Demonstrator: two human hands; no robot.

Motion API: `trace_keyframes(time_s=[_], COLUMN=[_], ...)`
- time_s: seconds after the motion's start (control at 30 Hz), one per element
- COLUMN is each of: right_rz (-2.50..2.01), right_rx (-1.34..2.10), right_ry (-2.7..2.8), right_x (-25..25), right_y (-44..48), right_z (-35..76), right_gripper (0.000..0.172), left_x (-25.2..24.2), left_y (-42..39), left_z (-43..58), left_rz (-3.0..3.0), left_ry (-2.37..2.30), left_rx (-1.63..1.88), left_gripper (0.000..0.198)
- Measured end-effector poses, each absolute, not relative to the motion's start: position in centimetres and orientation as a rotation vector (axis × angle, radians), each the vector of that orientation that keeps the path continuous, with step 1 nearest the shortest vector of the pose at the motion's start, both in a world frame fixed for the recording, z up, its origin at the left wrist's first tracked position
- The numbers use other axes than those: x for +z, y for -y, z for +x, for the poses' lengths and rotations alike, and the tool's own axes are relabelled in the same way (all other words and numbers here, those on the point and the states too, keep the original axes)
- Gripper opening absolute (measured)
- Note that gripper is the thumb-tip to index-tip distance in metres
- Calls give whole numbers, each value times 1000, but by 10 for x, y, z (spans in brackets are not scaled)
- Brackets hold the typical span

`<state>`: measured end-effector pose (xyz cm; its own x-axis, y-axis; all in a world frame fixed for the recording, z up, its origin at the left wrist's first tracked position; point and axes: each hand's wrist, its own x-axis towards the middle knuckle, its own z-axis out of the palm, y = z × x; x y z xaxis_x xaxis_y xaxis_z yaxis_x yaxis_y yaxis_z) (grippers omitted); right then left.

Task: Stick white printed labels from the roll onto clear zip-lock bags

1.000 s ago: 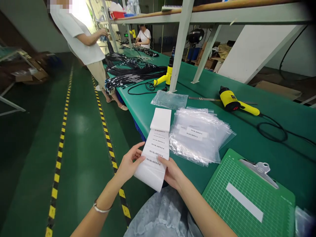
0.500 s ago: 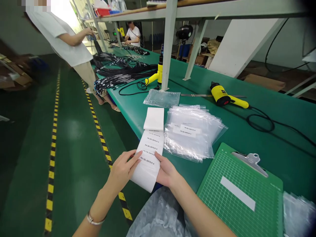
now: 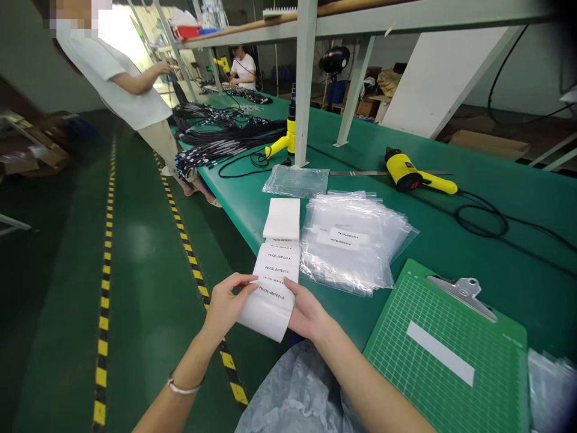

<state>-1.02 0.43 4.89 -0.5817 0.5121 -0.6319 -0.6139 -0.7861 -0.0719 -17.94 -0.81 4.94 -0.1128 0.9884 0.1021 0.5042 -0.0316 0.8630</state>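
Observation:
A white label strip (image 3: pixel 276 260) printed with part numbers hangs over the green table's front edge, its far end folded on the table. My left hand (image 3: pixel 229 302) pinches the strip's left edge between thumb and forefinger, beside a printed label. On the other side, my right hand (image 3: pixel 306 310) grips the right edge, thumb on top and fingers underneath, partly hidden. Just right of the strip lies a stack of clear zip bags (image 3: pixel 349 264), with two printed labels showing on top.
A green clipboard (image 3: pixel 419 361) with a white strip lies at right. Two yellow heat guns (image 3: pixel 403 171), a clear bag (image 3: pixel 295 180), black cable bundles (image 3: pixel 234 135) and a shelf post (image 3: pixel 305 84) stand farther back. One person (image 3: pixel 121 78) stands at left; another sits behind.
My left hand's fingers have drawn together into a pinch at the label's left edge. My right hand keeps its hold, and the view has shifted slightly.

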Motion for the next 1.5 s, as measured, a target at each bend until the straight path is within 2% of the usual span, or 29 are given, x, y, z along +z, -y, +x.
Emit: trace_keyframes(time_s=[0.33, 0.5, 0.6, 1.17, 1.33, 1.5], right_rz=[-884, -895, -931, -898, -917, -974], right_rx=[2345, 2292, 2224, 2258, 2260, 2182], right_ry=[-232, -170, -105, -94, -84, -15], right_x=[47, 49, 50, 54, 57, 55], right_y=[-4, -4, -4, -9, -11, -10], right_z=[-14, -13, -11, -10, -11, -10], right_gripper=[42, 41, 38, 42, 41, 39], left_x=[41, 46, 48, 45, 43, 48], left_y=[18, 13, 7, 8, 9, 5], left_z=[-169, -175, -179, -172, -175, -177], left_rz=[1556, 1550, 1560, 1850, 1974, 1851], left_ry=[-1713, -1705, -1674, -1717, -1708, -1656], left_rx=[1279, 1160, 1088, 1251, 1257, 1140], left_gripper=[14, 23, 19, 9, 10, 15])
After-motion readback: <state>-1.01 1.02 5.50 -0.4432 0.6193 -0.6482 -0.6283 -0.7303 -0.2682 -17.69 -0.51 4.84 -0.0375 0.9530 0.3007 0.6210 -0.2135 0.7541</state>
